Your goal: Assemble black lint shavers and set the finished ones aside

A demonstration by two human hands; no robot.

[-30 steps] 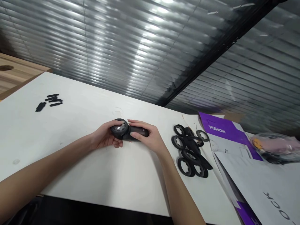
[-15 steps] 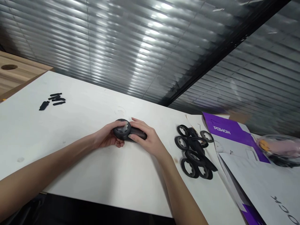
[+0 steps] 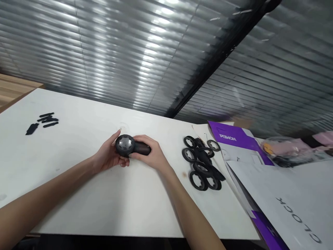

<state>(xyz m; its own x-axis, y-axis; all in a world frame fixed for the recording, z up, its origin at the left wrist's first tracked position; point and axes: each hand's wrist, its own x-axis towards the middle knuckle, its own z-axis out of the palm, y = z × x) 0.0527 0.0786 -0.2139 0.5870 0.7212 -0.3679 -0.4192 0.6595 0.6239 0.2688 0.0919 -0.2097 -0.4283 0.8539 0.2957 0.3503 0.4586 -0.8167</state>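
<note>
A dark fabric shaver point(image 3: 125, 142) with a round, perforated metal head is held just over the white table, head to the left. My right hand point(image 3: 153, 152) wraps its handle, thumb on the near side and fingers on the far side. Around the head's left and near side curves my left hand point(image 3: 108, 154), its fingers curled beneath and partly hidden. The left thumb points up beside the head, off the metal mesh.
Several black rings and dark parts point(image 3: 203, 161) lie in a pile on the right. Small black pieces point(image 3: 47, 118) rest at the far left. Purple-and-white boxes point(image 3: 260, 187) and a clear bag with pink contents point(image 3: 283, 147) cover the right side. Slatted blinds point(image 3: 117, 52) stand behind the table point(image 3: 85, 205).
My left thumb has lifted off the mesh of the shaver's head, leaving it uncovered. The view has shifted, so the scene sits further left. Both hands stay at the shaver.
</note>
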